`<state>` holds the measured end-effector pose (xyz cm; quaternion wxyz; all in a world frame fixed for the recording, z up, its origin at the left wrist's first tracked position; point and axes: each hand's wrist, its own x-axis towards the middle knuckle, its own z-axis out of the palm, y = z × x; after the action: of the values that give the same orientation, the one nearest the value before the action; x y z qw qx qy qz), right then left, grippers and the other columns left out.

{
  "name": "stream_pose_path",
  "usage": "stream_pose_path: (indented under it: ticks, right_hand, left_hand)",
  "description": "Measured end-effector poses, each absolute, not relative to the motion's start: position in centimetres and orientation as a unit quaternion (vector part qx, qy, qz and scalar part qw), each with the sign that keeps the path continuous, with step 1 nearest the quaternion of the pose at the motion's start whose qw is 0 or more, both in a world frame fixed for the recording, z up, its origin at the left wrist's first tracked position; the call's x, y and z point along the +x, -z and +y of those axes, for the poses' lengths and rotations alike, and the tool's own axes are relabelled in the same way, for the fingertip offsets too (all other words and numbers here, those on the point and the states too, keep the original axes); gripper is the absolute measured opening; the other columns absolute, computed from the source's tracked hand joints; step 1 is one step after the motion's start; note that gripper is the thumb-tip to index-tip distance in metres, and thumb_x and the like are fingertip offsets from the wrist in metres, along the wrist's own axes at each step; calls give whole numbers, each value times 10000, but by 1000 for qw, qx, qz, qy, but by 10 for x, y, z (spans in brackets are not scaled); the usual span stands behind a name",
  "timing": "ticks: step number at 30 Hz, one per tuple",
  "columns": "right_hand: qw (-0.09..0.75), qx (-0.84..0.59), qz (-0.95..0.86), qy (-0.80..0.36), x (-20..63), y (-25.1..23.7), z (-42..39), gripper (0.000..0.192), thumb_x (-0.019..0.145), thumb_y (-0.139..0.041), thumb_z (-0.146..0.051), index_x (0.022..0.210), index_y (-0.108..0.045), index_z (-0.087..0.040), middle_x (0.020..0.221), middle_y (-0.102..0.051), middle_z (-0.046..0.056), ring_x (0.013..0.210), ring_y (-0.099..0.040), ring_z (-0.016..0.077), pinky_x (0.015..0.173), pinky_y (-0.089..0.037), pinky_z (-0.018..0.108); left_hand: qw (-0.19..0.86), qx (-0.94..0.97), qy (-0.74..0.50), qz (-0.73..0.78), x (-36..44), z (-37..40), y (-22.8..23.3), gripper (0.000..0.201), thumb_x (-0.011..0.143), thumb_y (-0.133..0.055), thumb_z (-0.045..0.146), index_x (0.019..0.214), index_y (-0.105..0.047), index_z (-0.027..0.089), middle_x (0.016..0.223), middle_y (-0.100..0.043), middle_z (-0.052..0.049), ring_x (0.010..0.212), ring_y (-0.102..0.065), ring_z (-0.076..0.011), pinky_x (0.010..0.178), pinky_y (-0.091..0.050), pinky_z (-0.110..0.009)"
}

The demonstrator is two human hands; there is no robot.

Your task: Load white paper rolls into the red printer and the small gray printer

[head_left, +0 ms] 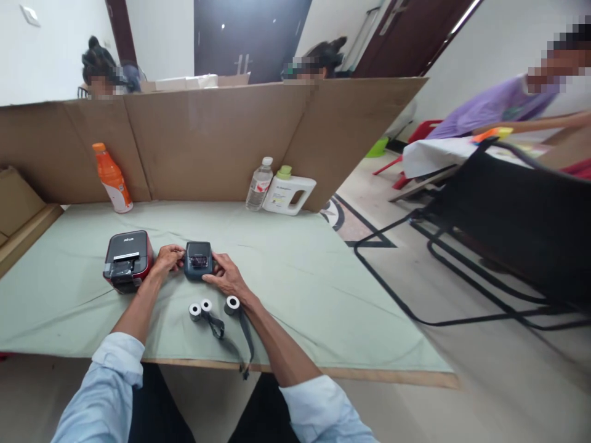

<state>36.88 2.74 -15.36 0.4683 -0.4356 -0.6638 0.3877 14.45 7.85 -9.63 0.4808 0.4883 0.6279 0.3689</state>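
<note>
A small dark portable printer with a dark clear window sits on the green-covered table. My right hand grips its right side, with the thumb at the near corner. At its left edge, my left hand has its fingertips pinched together against or beside the casing; what lies between them is hidden. Left of that hand stands a larger black and red label printer, with a pale strip across its front. Nearer me are a small roll, another small roll and a larger roll, with dark strips trailing.
Along the cardboard partition stand an orange bottle, a clear water bottle and a white handled jug. A black folding chair is at the right. Other people are beyond the partition and at the far right.
</note>
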Motion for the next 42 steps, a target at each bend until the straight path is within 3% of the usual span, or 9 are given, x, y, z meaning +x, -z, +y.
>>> stream_pose_path:
  ticks: [8,12,22,42]
  right_hand:
    - [467,-431,-676,-373,368,159,34,806,711,-874,-396,1453,-600,-244,1076,-550,55,783,-562,176,696,-558,348]
    - [467,-432,-677,-370,367,161,35,813,708,-877,-399,1455,-601,-243,1072,-549,54,797,-569,181,707,-557,348]
    - [465,-432,-678,-372,366,162,38,803,710,-878,-396,1453,-605,-257,1092,-558,56,799,-563,180,729,-558,353]
    - [466,-427,-673,-383,365,157,38,806,704,-877,-382,1452,-603,-259,1140,-545,59,779,-537,159,741,-560,346]
  left_hand:
    - [511,490,-351,613,143,76,85,531,849,-681,153,1377,-634,110,616,-637,26,437,-544,-76,397,-337,-155]
    - [519,497,-329,613,143,75,78,631,866,-658,134,1488,-557,125,615,-637,26,431,-537,-83,387,-323,-164]
    - [508,507,-310,624,146,73,72,683,874,-608,101,1546,-488,130,585,-600,40,411,-500,-77,371,-284,-164]
    - [467,519,-298,651,151,75,67,735,774,-588,91,1507,-547,133,579,-617,33,415,-522,-96,380,-284,-179]
